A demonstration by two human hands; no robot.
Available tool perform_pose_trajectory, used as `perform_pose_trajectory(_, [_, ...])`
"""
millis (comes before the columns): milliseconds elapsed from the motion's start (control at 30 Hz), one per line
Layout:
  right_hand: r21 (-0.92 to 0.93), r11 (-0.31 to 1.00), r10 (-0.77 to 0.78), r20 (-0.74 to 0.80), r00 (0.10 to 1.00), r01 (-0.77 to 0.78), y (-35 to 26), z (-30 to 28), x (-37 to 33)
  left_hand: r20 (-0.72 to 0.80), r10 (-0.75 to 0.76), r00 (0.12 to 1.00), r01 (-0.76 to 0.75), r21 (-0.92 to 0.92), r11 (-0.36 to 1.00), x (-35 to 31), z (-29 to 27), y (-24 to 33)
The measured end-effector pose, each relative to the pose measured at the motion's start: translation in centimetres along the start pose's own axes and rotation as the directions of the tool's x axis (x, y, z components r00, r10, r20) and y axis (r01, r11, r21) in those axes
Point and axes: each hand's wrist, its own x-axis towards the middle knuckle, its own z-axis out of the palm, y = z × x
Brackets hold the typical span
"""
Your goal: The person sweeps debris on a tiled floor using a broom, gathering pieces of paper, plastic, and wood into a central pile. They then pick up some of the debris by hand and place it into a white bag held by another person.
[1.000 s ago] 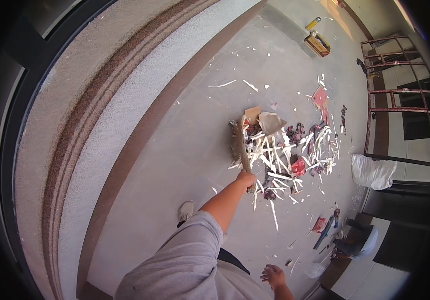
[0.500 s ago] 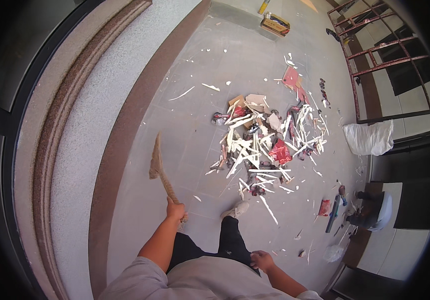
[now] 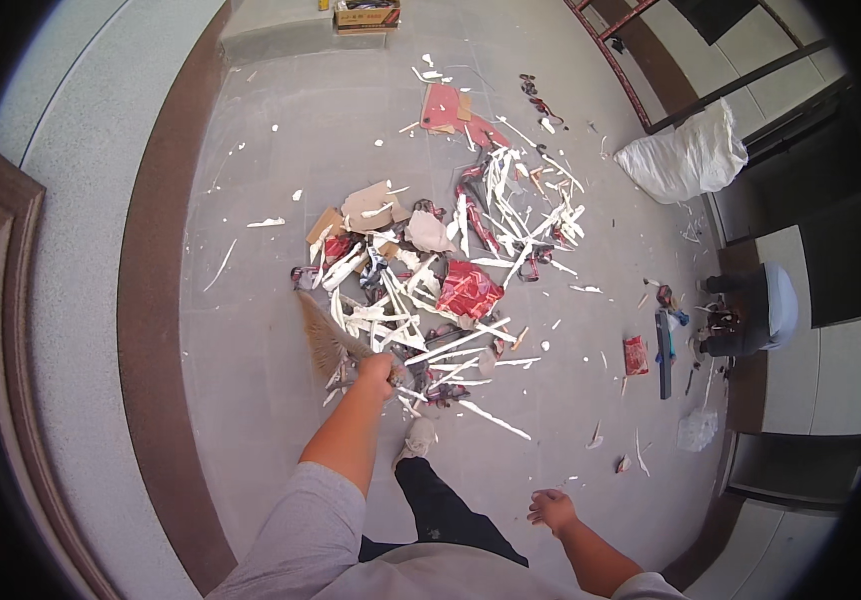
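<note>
My left hand [image 3: 376, 372] is closed round the handle of a tan straw hand broom [image 3: 323, 338]. The bristles fan out against the floor at the near left edge of a heap of debris. In that heap lie white broken strips [image 3: 386, 322], a crumpled red packet [image 3: 469, 290], torn cardboard [image 3: 371, 207] and dark red and black scraps. My right hand [image 3: 551, 508] hangs over the floor to the right of my leg, fingers loosely apart and holding nothing. My shoe [image 3: 417, 438] stands just short of the heap.
A white sack [image 3: 686, 160] lies by the right wall, below a rusty metal frame [image 3: 616, 60]. Another person [image 3: 761, 308] bends over at the right, near a long dark bar [image 3: 664, 355] and a small red packet [image 3: 636, 355]. A box [image 3: 367, 17] sits at the far end.
My left hand has brought the broom right and forward, from bare floor to the heap's edge. My right hand has swung away from my thigh. The view has shifted right.
</note>
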Motion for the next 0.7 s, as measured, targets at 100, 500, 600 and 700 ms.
perform_pose_trajectory(100, [0.104,0.992,0.069,-0.036,0.997,-0.065,3.7,-2.5,1.1,0.209,-0.06,0.976,0.064,-0.012,0.998,-1.5,10.9,1.0])
perform_pose_trajectory(500, [0.278,0.961,0.006,0.016,1.0,-0.01,0.2,3.3,-2.6,0.569,-0.011,0.822,-0.207,0.318,0.925,-18.5,22.0,3.1])
perform_pose_trajectory(600, [0.497,0.867,-0.134,0.202,0.97,0.016,-9.6,7.0,-5.9,0.561,0.05,0.826,-0.38,0.491,0.784,-24.5,16.6,0.1])
perform_pose_trajectory(700, [0.797,0.574,-0.346,0.444,0.826,-0.188,-16.7,11.8,-8.3,0.788,0.072,0.611,-0.728,0.523,0.444,-27.3,7.9,-1.7])
